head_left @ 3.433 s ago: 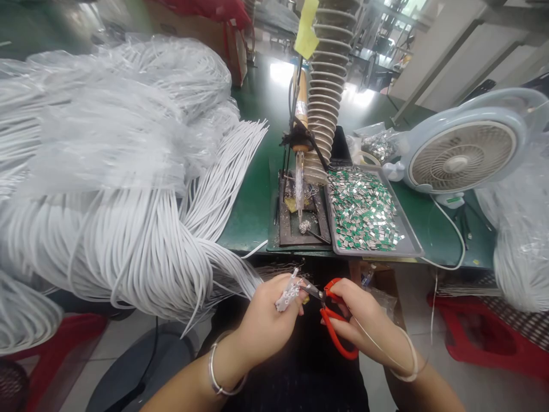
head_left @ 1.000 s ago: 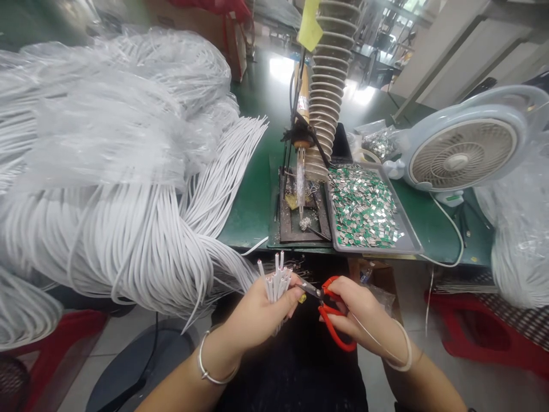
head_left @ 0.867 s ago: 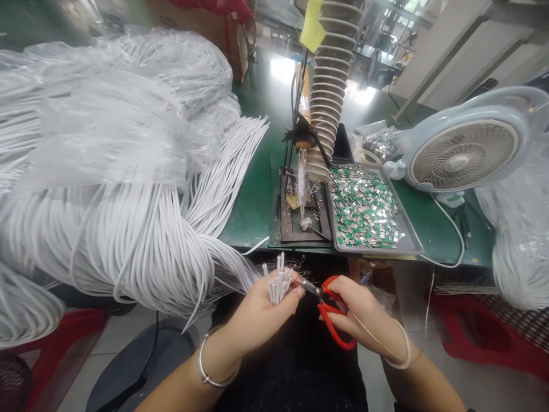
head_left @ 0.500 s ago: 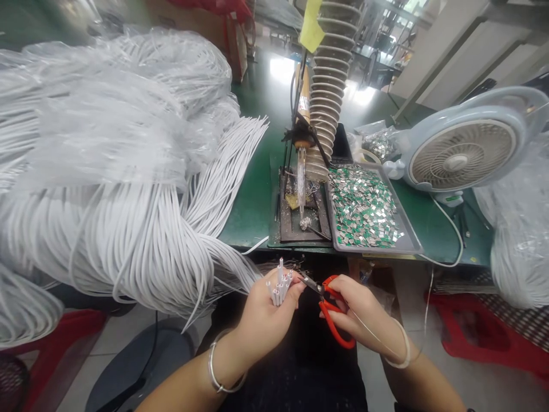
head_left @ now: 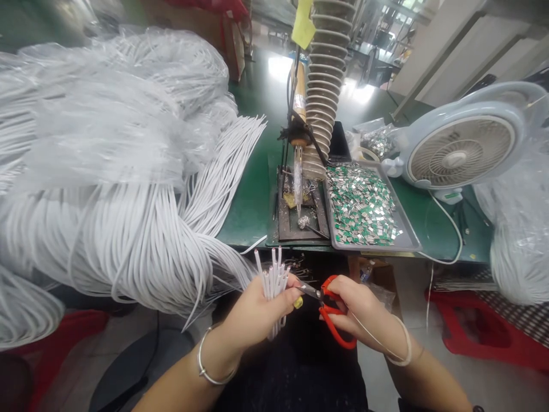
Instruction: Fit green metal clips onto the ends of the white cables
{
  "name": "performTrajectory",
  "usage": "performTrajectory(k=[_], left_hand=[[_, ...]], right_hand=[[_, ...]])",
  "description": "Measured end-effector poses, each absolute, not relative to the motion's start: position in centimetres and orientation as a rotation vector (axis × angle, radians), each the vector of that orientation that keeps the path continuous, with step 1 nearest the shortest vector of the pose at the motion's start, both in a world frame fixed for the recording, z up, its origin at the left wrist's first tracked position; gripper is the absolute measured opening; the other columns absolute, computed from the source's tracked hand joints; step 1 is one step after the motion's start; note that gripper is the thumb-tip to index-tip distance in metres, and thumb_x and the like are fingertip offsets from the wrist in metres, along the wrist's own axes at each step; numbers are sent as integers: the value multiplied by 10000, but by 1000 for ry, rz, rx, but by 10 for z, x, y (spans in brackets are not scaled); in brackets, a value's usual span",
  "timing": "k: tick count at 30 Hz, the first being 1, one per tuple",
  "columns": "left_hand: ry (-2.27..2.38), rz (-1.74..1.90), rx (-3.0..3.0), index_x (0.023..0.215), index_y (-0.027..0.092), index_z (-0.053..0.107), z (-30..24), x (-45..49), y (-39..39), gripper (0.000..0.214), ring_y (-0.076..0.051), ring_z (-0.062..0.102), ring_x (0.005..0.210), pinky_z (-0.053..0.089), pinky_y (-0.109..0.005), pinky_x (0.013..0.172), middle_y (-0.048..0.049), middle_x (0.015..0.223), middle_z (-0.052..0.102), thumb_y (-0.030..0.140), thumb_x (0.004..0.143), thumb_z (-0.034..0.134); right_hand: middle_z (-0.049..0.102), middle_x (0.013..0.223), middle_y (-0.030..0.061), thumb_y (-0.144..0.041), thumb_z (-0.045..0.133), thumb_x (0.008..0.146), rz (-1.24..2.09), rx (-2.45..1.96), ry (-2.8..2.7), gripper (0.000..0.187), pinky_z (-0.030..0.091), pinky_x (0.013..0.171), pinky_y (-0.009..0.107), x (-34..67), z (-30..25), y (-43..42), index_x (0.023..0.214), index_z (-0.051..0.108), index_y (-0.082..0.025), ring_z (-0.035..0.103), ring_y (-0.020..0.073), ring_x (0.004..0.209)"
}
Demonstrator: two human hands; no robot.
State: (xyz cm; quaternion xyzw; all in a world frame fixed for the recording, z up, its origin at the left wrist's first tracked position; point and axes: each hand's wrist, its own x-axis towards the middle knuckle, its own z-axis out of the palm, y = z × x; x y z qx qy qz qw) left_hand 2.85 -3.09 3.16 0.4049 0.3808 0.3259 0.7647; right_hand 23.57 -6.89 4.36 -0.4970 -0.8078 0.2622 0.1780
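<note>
My left hand point(head_left: 257, 306) is closed round a small bunch of white cables point(head_left: 274, 277), whose cut ends stand up above the fingers at uneven heights. My right hand point(head_left: 360, 309) grips red-handled scissors point(head_left: 337, 326) by their loops. The blades point left and touch or nearly touch the fingertips of my left hand; whether a cable lies between them is hidden. Just below the left fingertips a small yellow thing point(head_left: 298, 302) shows, too small to name. A large coil of white cable point(head_left: 107, 246), partly under clear plastic, lies to the left of my hands.
On the green table point(head_left: 246, 194) a soldering iron point(head_left: 299, 171) hangs in a stand beside a ribbed hose point(head_left: 328, 74). A grey tray point(head_left: 407, 226) holds many small green-and-metal pieces. Behind it stands a pale blue fan point(head_left: 461, 149). Red stools point(head_left: 472, 332) are below.
The cable bunch now stands higher and more upright in my left hand, with longer ends showing. The yellow thing has come into sight. The scissors have hardly moved.
</note>
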Motion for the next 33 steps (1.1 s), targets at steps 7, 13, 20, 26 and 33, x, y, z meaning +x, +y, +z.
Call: performTrajectory(k=[7,13,20,26,33], left_hand=[[685,594,546,635,124,576,32,26,-26,236,-15,291,344,154,-180,374,49,432,478,249,548,756],[619,540,518,619,115,600,28,25,-26,250,-8,319,334,145,-182,365,16,493,548,265,533,781],[676,678,569,695,136,553,25,35,-38,340,-13,310,371,162,-196,387,20,563,560,358,584,785],[712,841,650,712,144,539,23,47,-46,333,-33,317,398,201,-215,418,56,530,467,430,678,708],[752,850,792,728,165,562,9,53,-63,335,-72,310,417,236,-236,432,72,457,362,497,758,603]], right_hand=[[580,787,36,-300,537,855,621,-1294,-2421,138,435,548,225,241,46,-63,926,525,-182,527,126,627],[574,750,36,-333,516,868,555,-1185,-2418,164,438,541,226,244,47,-59,916,537,-177,525,128,613],[512,641,-21,-382,680,726,949,-1291,-1952,223,410,490,204,232,23,-69,752,580,-185,449,88,528],[450,636,-46,-518,704,651,1425,-1256,-1316,380,355,406,183,208,0,-85,759,535,-195,391,55,468],[332,654,-42,-605,352,845,1158,-1289,-988,384,263,387,222,200,-13,-95,843,438,-230,227,58,436]])
